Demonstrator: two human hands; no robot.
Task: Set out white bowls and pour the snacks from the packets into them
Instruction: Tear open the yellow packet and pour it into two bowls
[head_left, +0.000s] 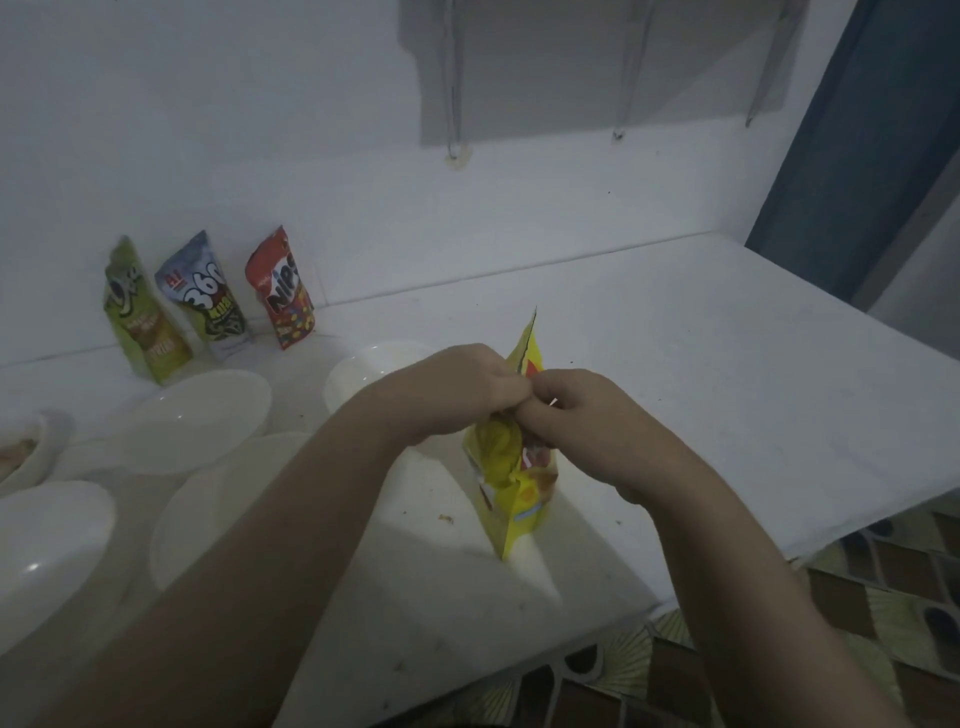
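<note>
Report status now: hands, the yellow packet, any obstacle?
Left hand and right hand both pinch yellow packet top, tearing. Packet upright on counter. Nothing blocking.

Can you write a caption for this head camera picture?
Both hands tear open a yellow snack packet beside white bowls.

Glossy foil-like yellow packet (511, 467); smooth, shiny white bowls (202, 415) at nine o'clock; matt white worktop (675, 364), speckled with crumbs.
</note>
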